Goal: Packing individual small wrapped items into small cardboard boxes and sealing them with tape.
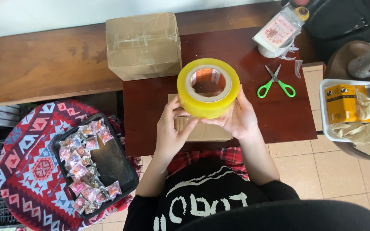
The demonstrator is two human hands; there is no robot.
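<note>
**Both hands holding a tape roll over the desk**

The left hand (171, 130) and the right hand (236, 117) are gripping a tape roll (208, 87) between them, above the front edge of the dark red desk (150, 107). The roll is a thick ring of glossy yellowish tape with a pale core, and its hole is facing up toward the camera. The fingers are closing around its lower side.

Under the roll a small flat carton (204, 130) is lying on the desk, mostly hidden by the hands. Behind it a bigger box (143, 45) of brown cardboard with shiny tape strips is standing. Scissors (275, 82) with green handles are lying to the right, well apart. On the left, a black tray (112, 164) with small wrapped packets (84, 160) is resting on a patterned cloth (31, 167).
</note>
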